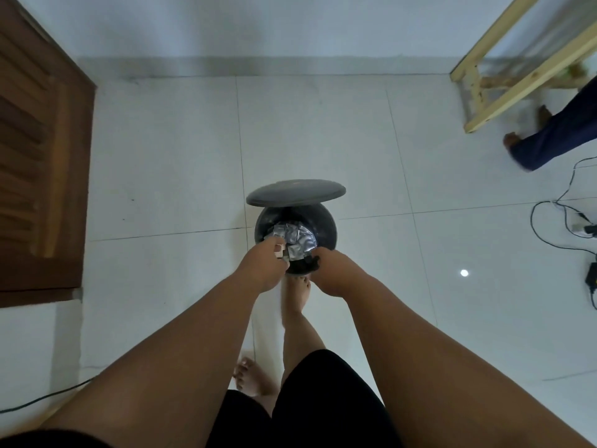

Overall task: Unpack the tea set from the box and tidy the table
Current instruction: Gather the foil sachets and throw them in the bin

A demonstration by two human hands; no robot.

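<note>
A round black pedal bin [326, 226] stands on the white tiled floor with its lid [295, 192] raised. Crumpled silvery wrapping [295, 239] fills the inside. My left hand [265, 265] hovers over the bin's near left rim with its fingers curled on a small pale scrap of packaging [279, 251]. My right hand [332, 273] is at the near right rim, fingers closed on something dark that I cannot make out. One of my bare feet [298, 294] rests at the bin's base, right where a pedal would be.
A brown wooden door [38, 163] is on the left. A pale wooden table frame [517, 63] stands at the back right, with another person's legs [555, 137] beside it. Black cables [565, 218] and a power strip lie on the floor at the right.
</note>
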